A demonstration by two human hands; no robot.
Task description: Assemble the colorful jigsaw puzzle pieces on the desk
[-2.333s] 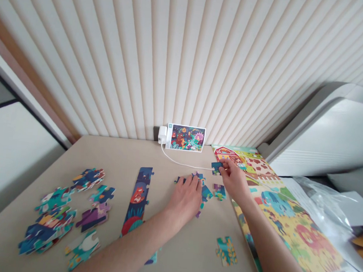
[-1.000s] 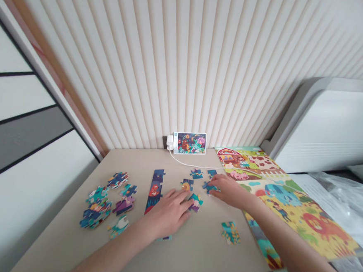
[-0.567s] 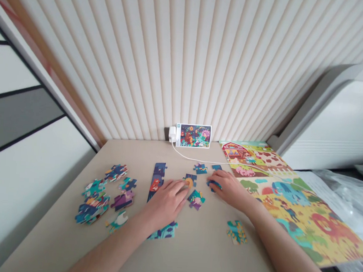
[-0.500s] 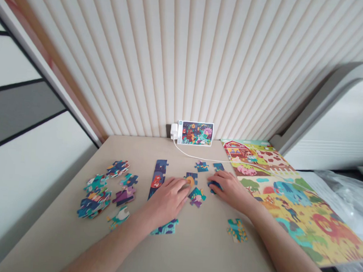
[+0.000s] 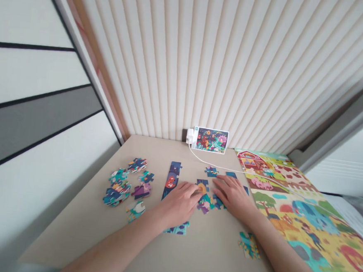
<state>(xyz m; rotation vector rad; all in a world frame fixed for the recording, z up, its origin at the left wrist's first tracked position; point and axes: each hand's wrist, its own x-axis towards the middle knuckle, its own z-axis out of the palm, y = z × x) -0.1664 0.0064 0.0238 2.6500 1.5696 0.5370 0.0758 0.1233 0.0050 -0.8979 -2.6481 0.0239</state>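
My left hand [image 5: 180, 203] is closed, with its fingertips on a jigsaw puzzle piece [image 5: 201, 186] that has an orange disc on dark blue. Just below, a teal and purple piece [image 5: 205, 205] lies against or very near it. The fingers of my right hand [image 5: 233, 196] are on a dark blue puzzle piece [image 5: 218, 202], partly covered by that hand. A joined strip [image 5: 172, 179] with a red figure runs behind my left hand; its middle is hidden. A teal section [image 5: 178, 228] shows below the wrist. Blue pieces [image 5: 211, 171] lie above and around my right hand.
Loose and stacked pieces [image 5: 117, 193] lie on the left of the table [image 5: 85, 224]. A picture card [image 5: 212, 140] leans at the back beside a white charger [image 5: 189, 135], whose cable crosses rightward. Animal puzzles [image 5: 289, 201] cover the right side. One piece [image 5: 249, 245] lies near my right forearm.
The view has shifted, so the table appears farther right. My right hand has moved the dark blue piece left and nearer the teal and purple piece. My left hand stays at the orange-disc piece.
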